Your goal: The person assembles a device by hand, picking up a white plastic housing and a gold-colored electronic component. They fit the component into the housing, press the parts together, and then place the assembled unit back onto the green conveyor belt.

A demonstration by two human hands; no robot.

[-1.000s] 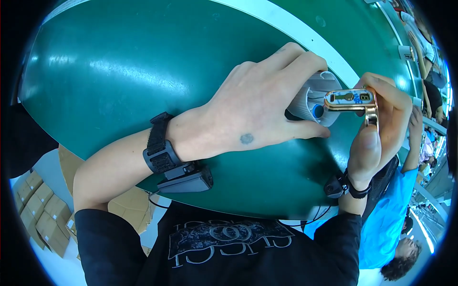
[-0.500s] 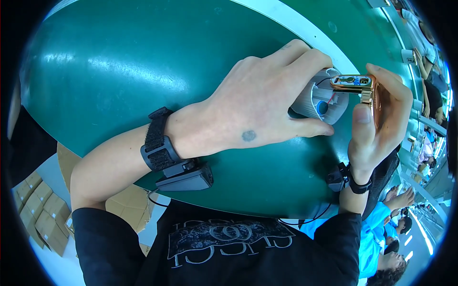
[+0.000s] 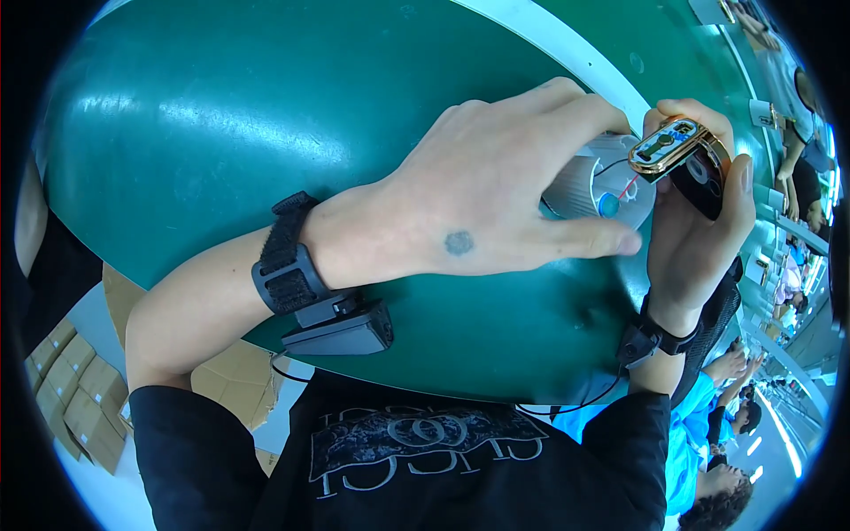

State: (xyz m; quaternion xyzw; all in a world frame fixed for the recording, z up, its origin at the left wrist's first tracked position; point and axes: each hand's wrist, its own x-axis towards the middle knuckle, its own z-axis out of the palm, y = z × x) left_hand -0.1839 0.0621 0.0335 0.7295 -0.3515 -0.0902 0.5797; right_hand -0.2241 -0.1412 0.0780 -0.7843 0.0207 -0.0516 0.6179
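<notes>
My left hand point(image 3: 478, 190) is wrapped around a white ribbed cylindrical housing point(image 3: 575, 181), thumb along its near side. Inside the housing's mouth sits a small blue-ended cylindrical component point(image 3: 608, 205). Thin red and black wires stretch from the housing to a gold-rimmed part point(image 3: 662, 152) with a small circuit board in its face. My right hand point(image 3: 695, 257) grips that part between thumb and fingers, just right of the housing and tilted. Its underside looks dark and glossy. The far fingertips of my left hand are hidden behind the housing.
Both hands are over a green tabletop point(image 3: 221, 177) with a white strip point(image 3: 567, 49) along its far edge. Cardboard boxes point(image 3: 84, 394) are stacked on the floor at the lower left. Strapped devices with cables sit at both wrists. Other people work along the line at right.
My right hand has turned the gold-rimmed part, so its circuit face slants and its dark underside shows. My left hand has shifted slightly right with the housing.
</notes>
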